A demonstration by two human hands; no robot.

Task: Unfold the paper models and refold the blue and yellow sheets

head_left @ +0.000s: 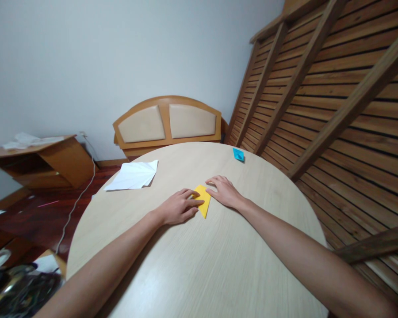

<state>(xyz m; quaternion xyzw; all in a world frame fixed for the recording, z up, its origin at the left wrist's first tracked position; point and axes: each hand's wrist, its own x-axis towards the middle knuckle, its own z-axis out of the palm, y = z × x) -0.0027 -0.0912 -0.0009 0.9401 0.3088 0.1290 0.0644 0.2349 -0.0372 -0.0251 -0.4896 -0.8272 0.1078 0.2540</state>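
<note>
A folded piece of yellow paper, shaped like a kite with its narrow tip towards me, lies flat on the round wooden table. My left hand rests at its left side, fingers spread, with a couple of fingertips on the paper. At the upper right edge is my right hand, its thumb touching or very close to the paper and its fingers stretched apart beyond it. Neither hand grips the paper. Part of its left side is hidden under my left fingers.
White paper sheets lie at the table's left side. A small folded blue paper sits near the far right edge. Beyond stand a padded headboard, a slatted wooden frame and a low cabinet; a white cable trails over the floor.
</note>
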